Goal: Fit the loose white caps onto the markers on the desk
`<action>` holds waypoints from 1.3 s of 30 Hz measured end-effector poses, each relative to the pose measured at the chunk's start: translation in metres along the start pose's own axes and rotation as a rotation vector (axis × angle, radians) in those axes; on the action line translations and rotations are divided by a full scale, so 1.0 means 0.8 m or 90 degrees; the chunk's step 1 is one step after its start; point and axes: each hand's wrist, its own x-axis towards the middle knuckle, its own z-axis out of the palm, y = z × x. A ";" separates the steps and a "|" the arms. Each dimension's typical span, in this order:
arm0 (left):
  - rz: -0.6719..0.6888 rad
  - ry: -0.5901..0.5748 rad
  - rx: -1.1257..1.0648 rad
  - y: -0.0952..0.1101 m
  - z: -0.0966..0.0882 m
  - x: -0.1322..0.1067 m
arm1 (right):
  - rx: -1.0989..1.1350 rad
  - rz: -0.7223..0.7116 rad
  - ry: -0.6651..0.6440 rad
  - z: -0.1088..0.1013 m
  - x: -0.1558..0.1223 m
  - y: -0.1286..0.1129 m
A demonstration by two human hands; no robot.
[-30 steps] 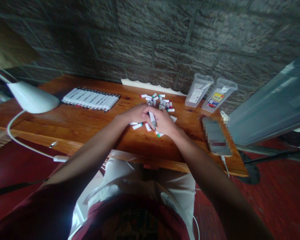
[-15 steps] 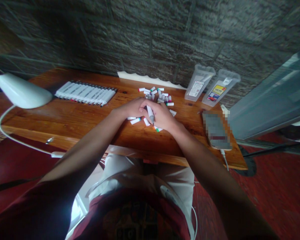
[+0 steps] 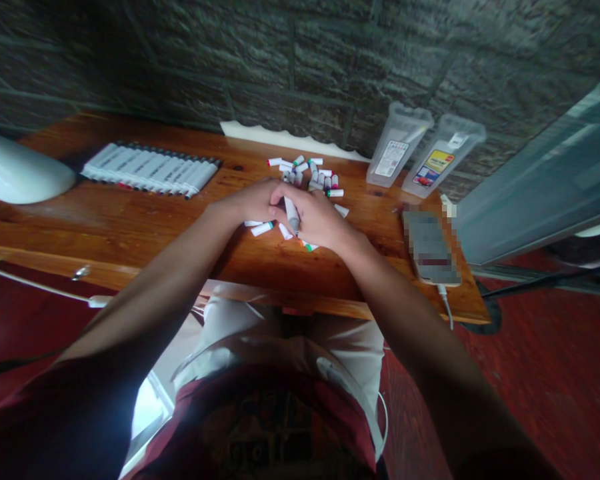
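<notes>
Both my hands meet over the middle of the wooden desk (image 3: 145,230). My right hand (image 3: 323,220) is closed round a white marker (image 3: 292,215) that points toward me. My left hand (image 3: 253,200) touches the marker's far end with pinched fingers; what they grip there is hidden. Several loose white caps with coloured ends (image 3: 310,175) lie scattered just beyond my hands, and a few more caps (image 3: 261,229) lie under and beside them. A row of several capped white markers (image 3: 147,171) lies side by side at the desk's back left.
Two clear plastic marker cases (image 3: 420,157) lean against the stone wall at the back right. A phone (image 3: 430,250) with a cable lies near the desk's right edge. A white lamp head (image 3: 15,175) hangs over the left end. A white strip (image 3: 290,140) runs along the wall.
My hands have stayed together on the marker. The view has tilted down a little, so the desk and everything on it sit higher and slightly left in the picture.
</notes>
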 end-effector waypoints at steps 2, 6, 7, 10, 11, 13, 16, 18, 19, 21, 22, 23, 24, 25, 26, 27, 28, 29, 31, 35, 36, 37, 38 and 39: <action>-0.012 -0.038 0.017 0.001 -0.001 0.001 | 0.005 0.003 -0.003 0.000 0.000 0.000; -0.028 -0.046 0.032 0.002 -0.003 0.001 | 0.011 0.001 -0.006 0.000 0.000 0.000; -0.032 -0.046 0.031 0.002 -0.003 0.001 | 0.011 0.002 -0.005 -0.001 0.000 0.000; -0.034 -0.049 0.012 0.002 -0.003 0.001 | 0.009 0.005 -0.003 -0.001 0.000 -0.001; -0.035 -0.051 0.006 0.002 -0.002 0.001 | 0.008 0.005 -0.002 -0.001 0.001 -0.001; -0.037 -0.052 0.001 0.001 -0.001 0.000 | 0.004 0.004 0.000 -0.001 0.001 -0.001; -0.044 -0.035 0.008 0.000 0.000 0.001 | 0.002 0.004 0.002 -0.001 0.001 0.000; -0.049 -0.024 0.007 0.000 0.001 0.002 | 0.004 -0.005 0.006 0.000 0.001 0.001; -0.050 -0.022 0.005 0.000 0.001 0.003 | 0.005 -0.012 0.010 0.001 0.001 0.002; -0.048 -0.029 -0.002 -0.001 0.003 0.004 | 0.007 -0.020 0.017 0.003 0.001 0.003; -0.049 -0.032 -0.001 -0.001 0.004 0.004 | 0.007 -0.014 0.024 0.004 0.002 0.003; -0.052 -0.027 0.003 -0.001 0.004 0.004 | 0.004 0.001 0.034 0.005 0.002 0.003; -0.053 -0.015 0.010 -0.001 0.005 0.004 | -0.001 0.022 0.054 0.006 0.002 0.002; -0.050 0.004 0.018 0.000 0.006 0.003 | -0.005 0.044 0.086 0.006 0.003 0.002; -0.043 0.026 0.025 0.000 0.006 0.003 | -0.007 0.066 0.128 0.006 0.004 0.001; -0.029 0.048 0.031 0.001 0.007 0.002 | -0.007 0.089 0.176 0.005 0.005 0.001; -0.011 0.066 0.035 0.002 0.007 0.001 | -0.004 0.112 0.224 0.003 0.006 0.001; 0.008 0.080 0.036 0.003 0.007 0.001 | 0.003 0.137 0.266 0.001 0.007 0.001; 0.032 0.098 0.031 0.006 0.008 0.000 | 0.024 0.184 0.328 -0.002 0.010 0.003; 0.032 0.122 0.013 0.012 0.006 -0.001 | 0.070 0.208 0.360 -0.004 0.013 0.011; 0.024 0.132 0.011 0.013 0.006 -0.002 | 0.075 0.205 0.357 -0.004 0.014 0.012; 0.018 0.142 0.012 0.013 0.005 -0.002 | 0.077 0.204 0.354 -0.003 0.014 0.013; 0.014 0.148 0.013 0.012 0.004 -0.003 | 0.075 0.204 0.350 -0.002 0.014 0.013; 0.013 0.150 0.015 0.012 0.004 -0.003 | 0.068 0.204 0.347 -0.001 0.014 0.013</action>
